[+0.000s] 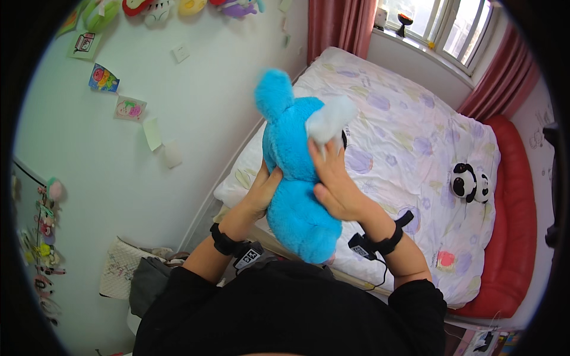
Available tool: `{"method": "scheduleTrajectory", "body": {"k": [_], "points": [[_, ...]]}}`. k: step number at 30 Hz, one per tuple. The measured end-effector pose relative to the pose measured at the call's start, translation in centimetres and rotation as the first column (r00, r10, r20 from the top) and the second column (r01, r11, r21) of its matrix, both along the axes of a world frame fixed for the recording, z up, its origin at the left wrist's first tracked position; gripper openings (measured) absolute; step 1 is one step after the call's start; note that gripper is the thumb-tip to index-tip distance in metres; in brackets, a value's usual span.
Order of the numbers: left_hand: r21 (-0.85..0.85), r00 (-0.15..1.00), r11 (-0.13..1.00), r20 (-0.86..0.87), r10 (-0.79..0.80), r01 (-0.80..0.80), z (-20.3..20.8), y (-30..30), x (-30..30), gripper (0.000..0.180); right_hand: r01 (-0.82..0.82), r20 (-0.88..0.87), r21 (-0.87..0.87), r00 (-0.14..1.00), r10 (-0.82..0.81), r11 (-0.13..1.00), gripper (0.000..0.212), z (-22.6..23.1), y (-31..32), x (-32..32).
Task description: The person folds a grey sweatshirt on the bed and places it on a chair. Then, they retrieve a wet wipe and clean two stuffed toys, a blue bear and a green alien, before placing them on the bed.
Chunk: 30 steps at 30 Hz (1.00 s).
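A bright blue plush toy (pixel 295 139) with a long upright ear is held up in front of me, above the near edge of the bed. My left hand (pixel 262 191) grips its left side at the waist, thumb pressed into the fur. Against the toy's right side, my right hand (pixel 338 184) has its fingers on a white cloth-like piece (pixel 332 120) that lies over the side of the head. This piece is slightly blurred, and its exact kind is unclear. Something small and black shows beside it. The toy's face is hidden.
Behind the toy is a bed (pixel 380 77) with a flowered sheet and a red padded edge (pixel 512 237). A panda plush (pixel 469 183) lies on it at the right. The white wall (pixel 196 107) stands close on the left; folded fabric (pixel 148 285) lies at lower left.
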State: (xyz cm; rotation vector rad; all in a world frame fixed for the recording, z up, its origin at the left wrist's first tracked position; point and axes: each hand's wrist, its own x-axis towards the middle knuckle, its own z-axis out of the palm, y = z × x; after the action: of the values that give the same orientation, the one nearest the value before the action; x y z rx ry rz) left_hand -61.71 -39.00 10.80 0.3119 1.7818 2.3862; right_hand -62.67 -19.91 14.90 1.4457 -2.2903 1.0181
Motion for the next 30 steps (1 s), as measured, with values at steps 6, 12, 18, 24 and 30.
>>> {"method": "scheduleTrajectory", "body": {"k": [6,12,18,24,30], "points": [[-0.112,0.961,0.984,-0.255,0.105,-0.137,1.2,-0.7,-0.1,0.077,-0.471,0.257,-0.06,0.844,0.47,0.88,0.042,1.2,1.2,3.6],[-0.175,0.943,0.966,-0.305,0.133,-0.193,2.3,0.0,-0.1,0.075,0.296,-0.182,-0.229,0.923,-0.34,0.927,0.046,4.1,0.6,0.5],[-0.184,0.913,0.942,-0.354,0.202,-0.28,2.3,-0.3,-0.1,0.073,0.273,-0.423,-0.017,0.87,-0.254,0.962,0.038,-0.4,-1.6,0.7],[-0.134,0.893,0.944,-0.386,0.231,-0.302,1.7,-1.3,-0.3,0.073,-0.039,-0.206,0.182,0.976,0.077,0.982,0.035,0.6,1.3,2.5],[-0.265,0.888,0.898,-0.396,0.232,-0.352,2.8,-0.8,0.8,0.076,0.382,0.196,-0.334,0.922,-0.333,0.862,0.033,3.4,1.2,0.2]]}}
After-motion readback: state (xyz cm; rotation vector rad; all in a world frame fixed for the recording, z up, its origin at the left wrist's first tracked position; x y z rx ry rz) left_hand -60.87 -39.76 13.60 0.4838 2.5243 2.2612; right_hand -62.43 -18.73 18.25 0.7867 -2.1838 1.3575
